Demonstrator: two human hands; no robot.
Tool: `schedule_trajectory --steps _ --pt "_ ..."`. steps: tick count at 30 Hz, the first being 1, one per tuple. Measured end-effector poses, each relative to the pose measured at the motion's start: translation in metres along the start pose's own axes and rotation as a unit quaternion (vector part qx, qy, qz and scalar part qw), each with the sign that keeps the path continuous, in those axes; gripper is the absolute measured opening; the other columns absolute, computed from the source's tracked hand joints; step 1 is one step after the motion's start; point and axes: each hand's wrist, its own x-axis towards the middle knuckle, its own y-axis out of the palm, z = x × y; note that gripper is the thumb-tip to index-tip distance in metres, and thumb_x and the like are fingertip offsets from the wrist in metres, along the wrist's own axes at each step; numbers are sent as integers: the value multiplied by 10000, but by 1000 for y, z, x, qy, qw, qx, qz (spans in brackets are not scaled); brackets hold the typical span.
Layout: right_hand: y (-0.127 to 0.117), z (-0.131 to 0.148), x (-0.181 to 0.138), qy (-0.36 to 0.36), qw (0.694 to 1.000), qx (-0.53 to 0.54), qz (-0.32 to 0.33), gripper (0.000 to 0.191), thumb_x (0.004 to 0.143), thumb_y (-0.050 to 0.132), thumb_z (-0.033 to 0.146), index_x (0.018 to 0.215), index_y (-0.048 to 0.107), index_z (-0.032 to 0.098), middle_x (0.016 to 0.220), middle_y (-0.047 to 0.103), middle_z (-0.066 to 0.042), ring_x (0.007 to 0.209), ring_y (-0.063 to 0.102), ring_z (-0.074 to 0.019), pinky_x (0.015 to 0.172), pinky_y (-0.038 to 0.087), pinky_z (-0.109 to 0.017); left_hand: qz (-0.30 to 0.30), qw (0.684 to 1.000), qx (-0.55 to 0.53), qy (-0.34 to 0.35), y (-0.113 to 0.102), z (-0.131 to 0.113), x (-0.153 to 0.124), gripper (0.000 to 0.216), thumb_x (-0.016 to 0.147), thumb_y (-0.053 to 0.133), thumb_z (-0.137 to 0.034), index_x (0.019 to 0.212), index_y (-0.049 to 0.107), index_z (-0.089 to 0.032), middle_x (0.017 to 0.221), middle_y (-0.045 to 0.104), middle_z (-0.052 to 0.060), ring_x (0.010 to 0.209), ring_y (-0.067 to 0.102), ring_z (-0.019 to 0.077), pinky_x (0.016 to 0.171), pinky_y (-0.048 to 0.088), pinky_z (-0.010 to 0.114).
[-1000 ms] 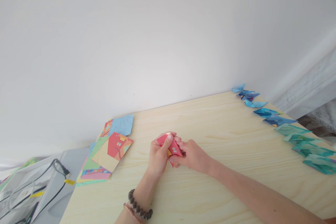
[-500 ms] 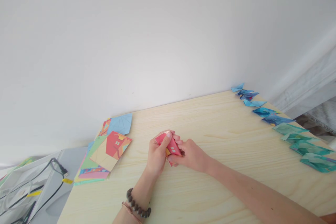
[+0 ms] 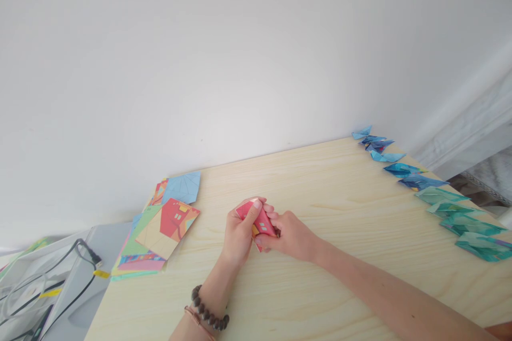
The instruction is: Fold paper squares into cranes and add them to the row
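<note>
A small folded piece of red origami paper, with pale and yellow patches, is held up between both hands over the middle of the table. My left hand is closed around its left side, the thumb lying flat across its upper face. On the other side my right hand pinches the paper's right and lower edge between thumb and fingers. The palms and fingers hide part of the folds. Dark beads ring my left wrist.
At the table's left edge lies a loose pile of colourful origami sheets. Several folded blue and green paper boats run in a row along the right edge. Left of the wooden table, a bin holds cables. A white wall stands behind.
Both hands keep almost the same grip on the red paper. The view has shifted very slightly.
</note>
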Motion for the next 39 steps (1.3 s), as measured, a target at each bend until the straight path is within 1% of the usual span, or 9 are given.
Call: schedule_trajectory --steps 7,11,17,25,34,39 --pt "0 0 0 -4 1000 -1 9 149 754 586 314 745 546 171 715 677 -27 585 645 -155 521 449 -216 -2 1000 2 3 0 0 0 334 763 637 -366 954 541 -110 845 670 99 643 663 201 379 483 208" --pt "0 0 0 0 1000 1 11 148 757 579 307 716 536 172 680 668 -17 577 637 -150 520 441 -216 -2 1000 3 1 1 -2 0 338 763 636 -370 960 535 -115 842 670 95 635 662 199 380 485 215" --pt "-1 1 0 4 1000 9 11 174 751 581 289 644 514 169 631 638 -3 568 633 -141 494 417 -201 -7 1000 3 16 0 0 -1 308 787 613 -359 974 538 -125 836 673 81 651 661 187 434 509 230" --pt "-1 0 -1 2 1000 8 11 181 750 587 296 643 513 170 628 629 2 569 628 -140 503 427 -205 -12 1000 -9 13 1 0 0 344 748 652 -369 974 551 -131 834 681 76 652 661 181 497 531 258" --pt "-2 2 -1 5 1000 8 12 208 751 581 295 614 480 175 632 623 5 573 630 -138 509 430 -203 -5 1000 -7 20 0 1 -1 322 775 626 -360 981 541 -128 822 672 76 647 657 180 481 529 252" --pt "-2 3 -1 7 1000 12 12 202 750 585 305 628 493 172 642 626 1 595 643 -144 524 439 -202 -9 1000 -13 23 1 1 -1 294 773 632 -344 964 555 -133 797 670 59 651 653 166 532 545 267"
